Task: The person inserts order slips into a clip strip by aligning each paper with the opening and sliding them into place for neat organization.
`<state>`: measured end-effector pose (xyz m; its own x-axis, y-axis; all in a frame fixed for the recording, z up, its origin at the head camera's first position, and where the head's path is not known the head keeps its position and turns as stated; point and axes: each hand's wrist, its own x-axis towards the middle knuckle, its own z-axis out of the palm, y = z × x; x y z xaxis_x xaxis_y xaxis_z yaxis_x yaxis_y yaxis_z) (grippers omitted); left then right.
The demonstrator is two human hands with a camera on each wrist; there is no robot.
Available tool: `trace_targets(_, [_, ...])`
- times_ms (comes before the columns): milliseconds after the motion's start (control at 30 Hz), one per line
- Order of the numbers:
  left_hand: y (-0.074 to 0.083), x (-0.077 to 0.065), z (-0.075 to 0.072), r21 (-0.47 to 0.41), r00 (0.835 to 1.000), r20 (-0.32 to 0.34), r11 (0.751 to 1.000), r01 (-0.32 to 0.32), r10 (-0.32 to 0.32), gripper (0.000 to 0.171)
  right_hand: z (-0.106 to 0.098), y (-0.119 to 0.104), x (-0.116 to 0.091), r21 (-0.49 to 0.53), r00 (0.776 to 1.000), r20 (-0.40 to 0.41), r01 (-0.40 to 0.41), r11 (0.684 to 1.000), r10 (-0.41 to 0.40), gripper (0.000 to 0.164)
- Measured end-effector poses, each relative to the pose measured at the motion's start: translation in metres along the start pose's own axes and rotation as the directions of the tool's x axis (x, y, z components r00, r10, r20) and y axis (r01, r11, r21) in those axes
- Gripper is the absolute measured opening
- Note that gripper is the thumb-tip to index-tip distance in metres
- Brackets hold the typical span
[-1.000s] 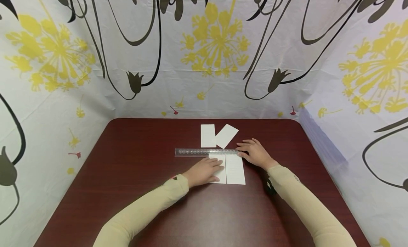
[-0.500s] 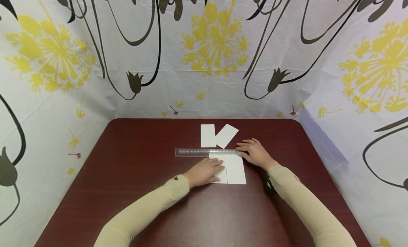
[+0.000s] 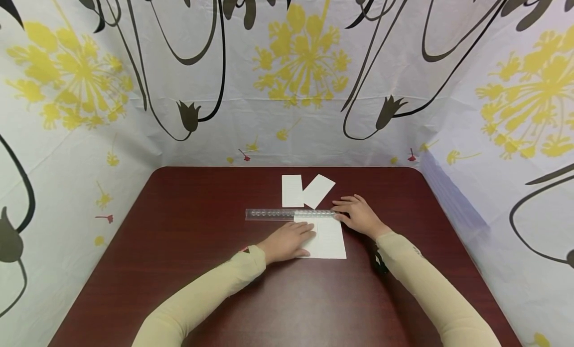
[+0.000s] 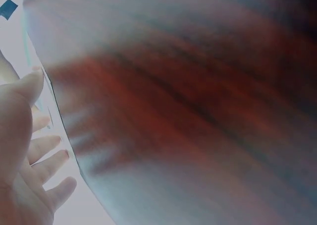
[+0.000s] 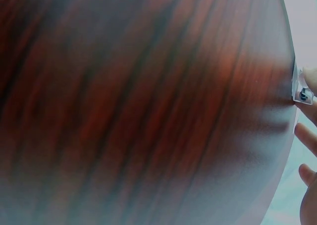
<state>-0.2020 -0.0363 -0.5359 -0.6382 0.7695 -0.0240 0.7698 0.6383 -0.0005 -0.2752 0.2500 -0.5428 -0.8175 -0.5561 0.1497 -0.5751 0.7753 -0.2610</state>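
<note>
Fingers of left hand spread loosely, resting on white paper at near side of ruler. Right hand pinches ruler's right end between thumb and finger. Ruler lies across paper's far edge, left end jutting over tabletop. Beyond ruler: straight card and slanted card, latter's near corner just beside ruler. Left hand hides part of paper; whether one sheet or two, cannot tell. Patterned cloth well beyond ruler.
</note>
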Motion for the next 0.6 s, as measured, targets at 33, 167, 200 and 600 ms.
trace_targets(33, [0.0, 0.0, 0.0, -0.001, 1.0, -0.001, 1.0, -0.001, 0.001, 0.065, 0.0, 0.0, 0.0, 0.001, 1.0, -0.001, 0.0, 1.0, 0.0, 0.032])
trace_targets(167, [0.0, 0.0, -0.004, -0.005, 1.0, 0.005, 1.0, 0.003, -0.003, 0.065, 0.0, -0.001, 0.001, 0.001, 1.0, -0.005, 0.002, 1.0, -0.002, 0.032])
trace_targets(200, [0.0, 0.0, -0.006, -0.004, 1.0, 0.003, 1.0, 0.003, -0.003, 0.065, -0.001, -0.001, 0.001, 0.0, 1.0, -0.006, 0.002, 1.0, -0.002, 0.032])
trace_targets(600, [-0.015, 0.006, -0.033, 0.015, 0.998, -0.06, 1.0, -0.005, 0.006, 0.062, 0.0, -0.001, 0.0, -0.02, 1.0, -0.016, 0.015, 1.0, -0.015, 0.031])
